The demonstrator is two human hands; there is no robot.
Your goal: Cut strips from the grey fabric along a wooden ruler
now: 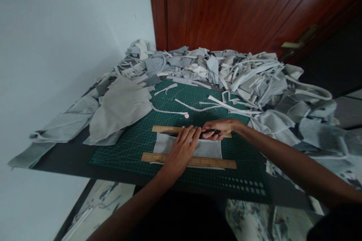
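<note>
In the head view, the right hand (218, 128) gripped black-handled metal scissors (212, 132) along the far edge of a flat, rectangular grey fabric piece (209, 149); that cloth lay beneath the left hand's (185, 144) unclenched, outstretched fingers, on a green gridded cutting mat (121, 158)

The grey cloth (207, 150) lies flat, long sides running left to right. A wooden near ruler (212, 162) crosses its near part; a wooden far ruler (166, 129) lies along its far edge, beside black-handled scissors (215, 131).
</note>
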